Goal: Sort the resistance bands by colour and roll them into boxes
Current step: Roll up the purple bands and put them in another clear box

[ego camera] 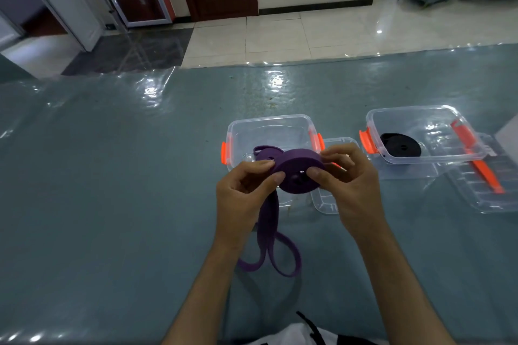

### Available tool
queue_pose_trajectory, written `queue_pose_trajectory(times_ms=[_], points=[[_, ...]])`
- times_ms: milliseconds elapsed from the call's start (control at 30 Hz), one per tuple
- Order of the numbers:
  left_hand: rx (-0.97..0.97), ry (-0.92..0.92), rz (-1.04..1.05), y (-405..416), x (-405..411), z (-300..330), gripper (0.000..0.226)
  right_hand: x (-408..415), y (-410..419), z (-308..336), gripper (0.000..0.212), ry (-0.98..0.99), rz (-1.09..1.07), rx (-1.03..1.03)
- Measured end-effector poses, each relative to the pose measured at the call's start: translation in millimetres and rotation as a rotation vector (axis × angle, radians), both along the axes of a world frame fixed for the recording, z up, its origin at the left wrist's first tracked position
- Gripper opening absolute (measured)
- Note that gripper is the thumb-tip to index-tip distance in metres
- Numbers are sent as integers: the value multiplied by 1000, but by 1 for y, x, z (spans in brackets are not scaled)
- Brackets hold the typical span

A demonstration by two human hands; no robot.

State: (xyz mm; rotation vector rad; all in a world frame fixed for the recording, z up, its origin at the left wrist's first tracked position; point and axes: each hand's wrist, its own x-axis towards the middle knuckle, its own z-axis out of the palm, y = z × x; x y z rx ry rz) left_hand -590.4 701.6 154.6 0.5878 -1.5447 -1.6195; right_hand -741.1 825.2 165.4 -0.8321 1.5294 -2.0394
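Note:
A purple resistance band (297, 171) is partly wound into a thick roll that I hold above the table. My left hand (244, 190) pinches the roll's left side and the loose strap. My right hand (347, 179) grips the roll's right side, thumb on its face. The unrolled tail (269, 246) hangs down and loops on the table. Behind the roll stands a clear box with orange latches (269, 123); a bit of purple band shows by it. A second clear box (426, 134) at the right holds a rolled black band (400, 145).
Two clear lids lie on the blue-grey plastic-covered table (112, 176): one (328, 202) beside the nearer box, one (487, 190) with an orange strip under the right box. The table's far edge meets a tiled floor. A white garment shows at the bottom edge.

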Motion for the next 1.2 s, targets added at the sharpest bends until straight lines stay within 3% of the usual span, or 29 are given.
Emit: queue_pose_trajectory(times_ms=[167, 367, 567, 733, 933, 1100, 1200], points=[[12, -18, -9, -2, -8, 8, 25, 1, -2, -6, 28, -230, 37, -31], [7, -25, 75, -8, -3, 10, 24, 1, -1, -8, 31, -141, 113, 45], [90, 67, -88, -13, 10, 8, 26, 10, -4, -4, 45, -136, 98, -32], [17, 63, -49, -17, 15, 7, 30, 9, -6, -3, 37, -104, 155, 52], [109, 56, -19, -13, 14, 4, 24, 16, -7, -6, 53, -104, 165, 16], [-69, -40, -52, -18, 19, 7, 27, 12, -4, -6, 39, 22, 229, 115], [-57, -53, -31, -12, 18, 7, 28, 8, -5, 0, 34, 32, 174, 148]])
